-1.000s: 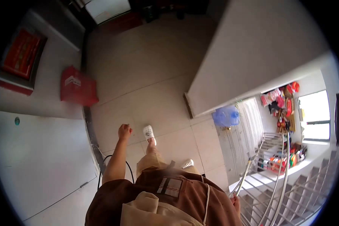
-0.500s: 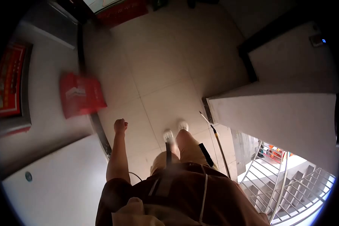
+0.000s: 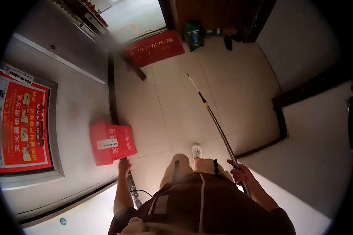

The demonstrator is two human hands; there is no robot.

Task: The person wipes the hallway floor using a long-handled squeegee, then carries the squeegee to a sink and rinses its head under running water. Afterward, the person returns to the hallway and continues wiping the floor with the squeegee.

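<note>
My right hand [image 3: 242, 173] is wrapped round a long thin dark rod [image 3: 219, 127] at the lower right. The rod slants up and left over the floor to a pale section with a pointed dark tip. On the left, my left hand [image 3: 124, 166] is closed just below a red box [image 3: 114, 143] with white lettering; what it holds, if anything, is too small to tell. A thin black cable [image 3: 142, 190] curves between my left forearm and my brown top.
A red doormat [image 3: 157, 49] lies at a doorway ahead, with a green bag [image 3: 193, 36] and dark shoes [image 3: 228, 42] right of it. A framed red poster [image 3: 22, 125] hangs on the left wall. Walls with dark skirting stand on the right.
The view has moved forward along the floor; the stair railing has left it. The red box and doormat look nearer. My right hand with the rod has come into full view.
</note>
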